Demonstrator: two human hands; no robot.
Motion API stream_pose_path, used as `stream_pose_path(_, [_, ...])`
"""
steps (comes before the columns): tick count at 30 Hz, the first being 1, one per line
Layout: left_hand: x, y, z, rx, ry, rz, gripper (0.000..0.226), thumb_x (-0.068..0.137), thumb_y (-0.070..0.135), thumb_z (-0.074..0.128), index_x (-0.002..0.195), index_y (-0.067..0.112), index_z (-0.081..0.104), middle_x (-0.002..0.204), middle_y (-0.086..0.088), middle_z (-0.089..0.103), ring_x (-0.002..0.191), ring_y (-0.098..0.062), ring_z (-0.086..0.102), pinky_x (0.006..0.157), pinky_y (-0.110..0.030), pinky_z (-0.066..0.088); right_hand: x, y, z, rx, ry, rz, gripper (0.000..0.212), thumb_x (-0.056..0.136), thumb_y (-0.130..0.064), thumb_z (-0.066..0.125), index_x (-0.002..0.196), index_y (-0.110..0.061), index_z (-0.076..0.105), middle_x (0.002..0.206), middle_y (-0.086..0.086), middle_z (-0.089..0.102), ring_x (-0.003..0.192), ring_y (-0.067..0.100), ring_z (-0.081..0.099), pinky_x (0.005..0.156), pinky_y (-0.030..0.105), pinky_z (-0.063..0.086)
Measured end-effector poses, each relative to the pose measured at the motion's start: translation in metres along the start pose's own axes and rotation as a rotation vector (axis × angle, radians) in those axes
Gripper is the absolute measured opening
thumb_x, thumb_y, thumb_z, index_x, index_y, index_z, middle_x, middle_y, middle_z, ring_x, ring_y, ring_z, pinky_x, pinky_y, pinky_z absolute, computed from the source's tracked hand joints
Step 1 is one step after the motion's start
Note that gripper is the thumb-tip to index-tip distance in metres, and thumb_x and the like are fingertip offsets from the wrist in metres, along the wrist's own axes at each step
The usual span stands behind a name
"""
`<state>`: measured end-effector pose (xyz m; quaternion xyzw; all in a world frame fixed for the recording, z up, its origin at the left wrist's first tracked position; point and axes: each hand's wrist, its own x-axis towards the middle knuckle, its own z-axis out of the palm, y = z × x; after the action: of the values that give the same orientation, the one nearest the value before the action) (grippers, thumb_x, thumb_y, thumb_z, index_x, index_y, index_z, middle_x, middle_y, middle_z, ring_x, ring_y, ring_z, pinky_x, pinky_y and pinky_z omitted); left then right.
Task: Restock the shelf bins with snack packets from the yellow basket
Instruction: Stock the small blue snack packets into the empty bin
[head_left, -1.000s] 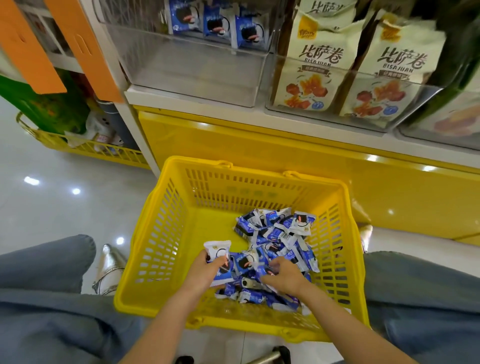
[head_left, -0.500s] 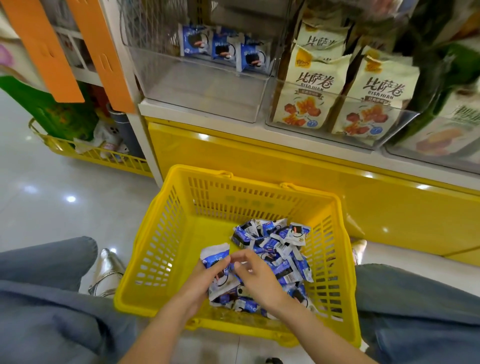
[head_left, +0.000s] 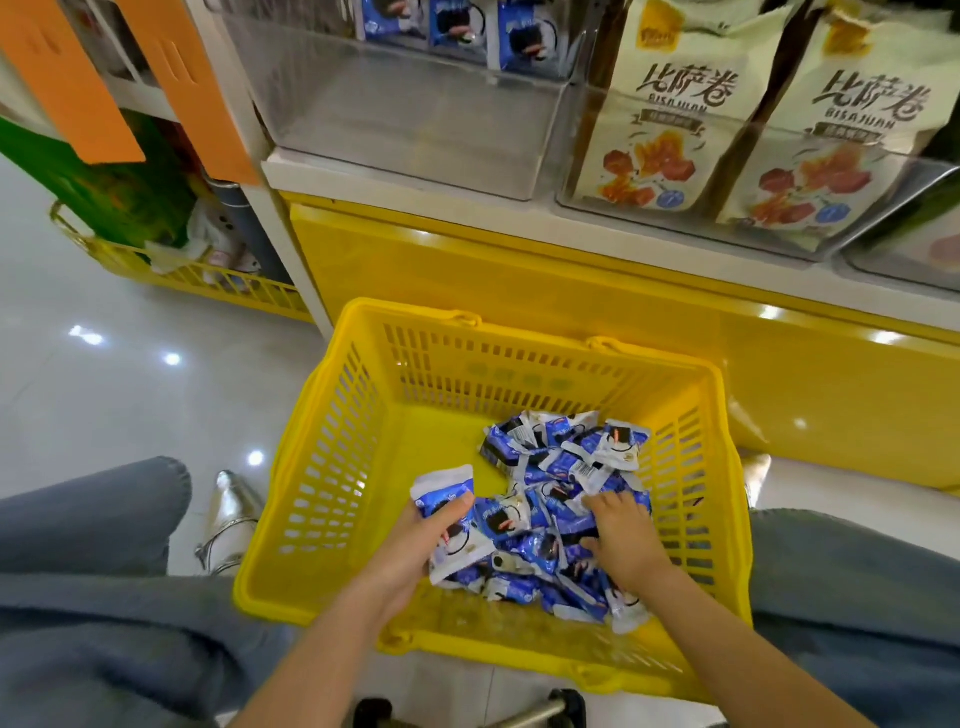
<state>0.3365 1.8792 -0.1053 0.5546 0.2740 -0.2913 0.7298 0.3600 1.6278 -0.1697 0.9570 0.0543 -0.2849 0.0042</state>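
Head view: our left hand pinches stacked packets; our spread right hand should slide one packet onto them, edges aligned

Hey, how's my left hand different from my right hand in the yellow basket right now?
Left hand grips a few blue packets, thumb across the top one; right hand holds nothing. Left hand sits left of the pile; right hand lies on it, fingers spread. Both are inside the yellow basket.
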Motion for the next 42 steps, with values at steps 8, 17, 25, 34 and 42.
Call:
stream_pose_path(8, [0.007,-0.005,0.002,0.013,0.058,-0.054,0.033,0.080,0.034,0.068,0.108,0.030,0.052,0.101,0.007,0.067,0.092,-0.006,0.061,0.065,-0.022,0.046,-0.007,-0.002,-0.004,-0.172,-0.050,-0.191,0.039,0.090,-0.038,0.057,0.123,-0.020,0.048,0.131,0.004,0.044,0.126,0.023,0.034,0.106,0.033,0.027])
stream_pose_path(17, [0.002,-0.007,0.009,0.104,0.130,0.008,0.044,0.082,0.036,0.067,0.119,0.023,0.047,0.113,0.000,0.060,0.107,-0.017,0.055,0.092,-0.033,0.042,-0.029,-0.027,-0.042,0.513,0.175,0.033,0.048,0.084,-0.046,0.064,0.125,-0.023,0.051,0.124,-0.005,0.060,0.093,0.007,0.059,0.071,0.020,0.047])
stream_pose_path(25, [-0.021,0.005,0.039,0.021,0.171,0.195,0.040,0.090,0.034,0.057,0.126,0.020,0.049,0.116,-0.002,0.064,0.107,-0.019,0.060,0.088,-0.043,0.052,-0.068,-0.087,-0.083,0.601,0.366,-0.278,0.043,0.095,-0.040,0.049,0.132,-0.018,0.046,0.124,-0.003,0.050,0.111,0.010,0.051,0.084,0.015,0.039])
stream_pose_path(34, [-0.054,0.041,0.040,-0.252,-0.008,0.268,0.066,0.068,0.028,0.073,0.128,0.016,0.050,0.116,-0.008,0.067,0.105,-0.025,0.064,0.090,-0.044,0.051,-0.095,-0.098,-0.123,1.022,0.385,-0.345,0.022,0.095,-0.013,0.051,0.108,-0.031,0.051,0.119,-0.002,0.048,0.106,0.003,0.050,0.082,0.011,0.045])
stream_pose_path(42, [-0.076,0.110,0.015,0.123,-0.203,0.301,0.068,0.057,0.035,0.080,0.119,0.016,0.059,0.103,-0.002,0.072,0.096,-0.017,0.068,0.075,-0.028,0.054,-0.091,-0.094,-0.190,1.023,0.185,-0.367,0.092,0.077,-0.031,0.073,0.148,-0.030,0.014,0.142,-0.017,0.032,0.110,0.003,0.053,0.084,0.023,0.053])
